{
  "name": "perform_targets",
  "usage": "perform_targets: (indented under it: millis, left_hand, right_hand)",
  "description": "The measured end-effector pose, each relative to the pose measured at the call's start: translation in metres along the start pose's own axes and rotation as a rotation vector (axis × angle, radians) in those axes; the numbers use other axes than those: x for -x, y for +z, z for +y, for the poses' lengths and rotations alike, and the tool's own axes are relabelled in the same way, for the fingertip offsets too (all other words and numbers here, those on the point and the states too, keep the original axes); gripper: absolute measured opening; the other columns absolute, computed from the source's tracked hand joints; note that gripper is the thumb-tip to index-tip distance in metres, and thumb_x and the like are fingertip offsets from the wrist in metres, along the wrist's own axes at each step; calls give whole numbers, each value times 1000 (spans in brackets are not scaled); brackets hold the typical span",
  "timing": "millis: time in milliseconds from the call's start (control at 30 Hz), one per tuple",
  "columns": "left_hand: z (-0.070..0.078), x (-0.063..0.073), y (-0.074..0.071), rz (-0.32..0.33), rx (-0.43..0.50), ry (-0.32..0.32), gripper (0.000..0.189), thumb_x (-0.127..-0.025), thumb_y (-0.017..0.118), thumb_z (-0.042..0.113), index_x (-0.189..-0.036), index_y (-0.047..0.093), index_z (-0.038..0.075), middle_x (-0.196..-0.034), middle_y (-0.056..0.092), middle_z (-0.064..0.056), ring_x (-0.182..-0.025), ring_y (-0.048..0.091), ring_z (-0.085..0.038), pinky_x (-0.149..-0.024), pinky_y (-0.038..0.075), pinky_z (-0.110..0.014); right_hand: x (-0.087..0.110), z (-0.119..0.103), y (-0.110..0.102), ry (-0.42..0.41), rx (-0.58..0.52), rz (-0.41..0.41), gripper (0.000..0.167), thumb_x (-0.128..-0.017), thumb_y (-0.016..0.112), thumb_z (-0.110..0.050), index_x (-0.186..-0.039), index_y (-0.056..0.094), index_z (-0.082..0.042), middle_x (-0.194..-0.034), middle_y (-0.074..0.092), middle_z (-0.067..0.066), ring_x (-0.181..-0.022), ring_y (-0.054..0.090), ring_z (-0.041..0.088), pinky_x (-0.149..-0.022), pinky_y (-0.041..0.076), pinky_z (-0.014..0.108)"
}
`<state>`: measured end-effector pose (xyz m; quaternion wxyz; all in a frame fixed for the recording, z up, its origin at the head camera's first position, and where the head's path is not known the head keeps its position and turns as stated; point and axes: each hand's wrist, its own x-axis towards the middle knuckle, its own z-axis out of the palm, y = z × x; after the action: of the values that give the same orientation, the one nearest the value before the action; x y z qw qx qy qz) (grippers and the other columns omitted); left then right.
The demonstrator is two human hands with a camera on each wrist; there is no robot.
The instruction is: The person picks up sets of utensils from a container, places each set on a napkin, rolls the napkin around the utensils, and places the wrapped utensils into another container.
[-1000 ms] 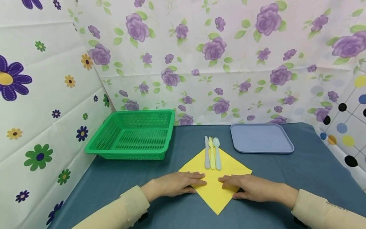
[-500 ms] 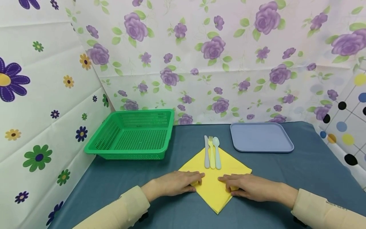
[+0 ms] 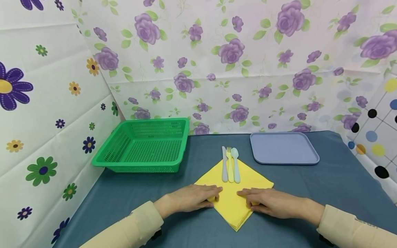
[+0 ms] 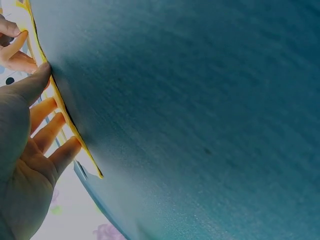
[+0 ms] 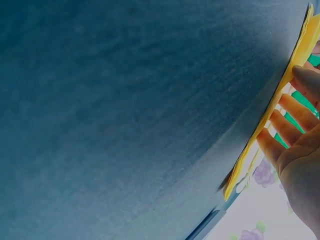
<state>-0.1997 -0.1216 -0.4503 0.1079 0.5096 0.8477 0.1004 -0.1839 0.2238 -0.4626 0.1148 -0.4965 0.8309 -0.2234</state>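
Note:
A folded yellow napkin (image 3: 231, 201) lies on the table like a diamond, one corner toward me. Its layers show slightly apart at that near corner. My left hand (image 3: 192, 198) pinches the near left edge, index finger bent toward the thumb, other fingers resting on top. At the near right edge my right hand (image 3: 273, 203) pinches the napkin likewise. Both wrist views show the thumbs at the napkin's edge. Side by side on the far half lie a grey-lilac knife (image 3: 224, 167), a yellow fork (image 3: 230, 168) and a pale blue-green spoon (image 3: 236, 168).
A green perforated basket (image 3: 142, 169) stands at the back left of the blue-covered table (image 3: 198, 227). At the back right lies a blue-lilac tray (image 3: 283, 148). Flowered cloth (image 3: 186, 51) hangs behind, and patterned cloths hang at both sides.
The index fingers of both hands have bent inward toward the thumbs. The napkin's layers at the near corner now show apart. The cutlery, basket and tray stay where they were.

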Motion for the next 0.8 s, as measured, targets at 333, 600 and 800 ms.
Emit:
perform_targets:
  millis: [333, 600, 800]
  left_hand:
    - [-2, -1, 1, 21, -52, 46, 18, -109, 56, 34, -120, 64, 22, -160, 48, 1, -145, 46, -12, -110, 48, -30]
    - [-3, -2, 3, 38, -114, 72, 15, -109, 58, 34, -116, 66, 23, -157, 51, 2, -144, 48, -11, -108, 49, -29]
    - [-3, -2, 3, 39, -178, 79, 16, -110, 56, 33, -117, 66, 23, -158, 50, 1, -144, 48, -13, -108, 50, -29]
  right_hand:
    - [1, -2, 0, 28, 26, -21, 3, -107, 62, -34, -106, 59, -34, -158, 48, -6, -145, 48, 24, -108, 50, 47]
    - [-4, -7, 0, -28, 200, -24, 11, -104, 67, -21, -107, 65, -32, -155, 53, -2, -139, 55, 26, -102, 55, 44]
    - [-2, -9, -2, -40, 226, -38, 9, -106, 64, -23, -109, 65, -32, -157, 51, -1, -139, 55, 28, -102, 55, 46]
